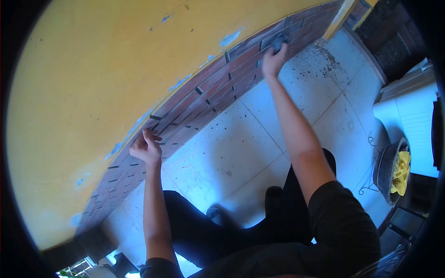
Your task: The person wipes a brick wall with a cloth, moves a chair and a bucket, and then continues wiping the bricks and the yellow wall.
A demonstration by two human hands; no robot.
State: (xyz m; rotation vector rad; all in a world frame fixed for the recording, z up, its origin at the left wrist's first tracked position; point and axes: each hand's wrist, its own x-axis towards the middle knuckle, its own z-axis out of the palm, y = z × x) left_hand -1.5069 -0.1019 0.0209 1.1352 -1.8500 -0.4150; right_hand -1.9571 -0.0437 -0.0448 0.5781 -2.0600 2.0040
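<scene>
My right hand (274, 62) is closed on a dark grey, blurred wad (279, 42), perhaps a cloth or pad, held against the upper part of the brick band (218, 85). The wad's exact kind is too smeared to tell. Farther left and lower, my left hand (147, 149) rests at the top edge of the bricks, beside the yellow wall (106, 69). Its fingers are partly bent and apart, and I see nothing in them. Dark lines run between the reddish bricks, and paint is chipped along the border.
Dark crumbs (327, 62) lie scattered over the pale tiled floor (250, 139). To the right stand a round dark pot (384, 173) with a yellow cloth (401, 172) in it and a white cabinet-like object (410, 111). A wooden post (340, 21) borders the wall's far end.
</scene>
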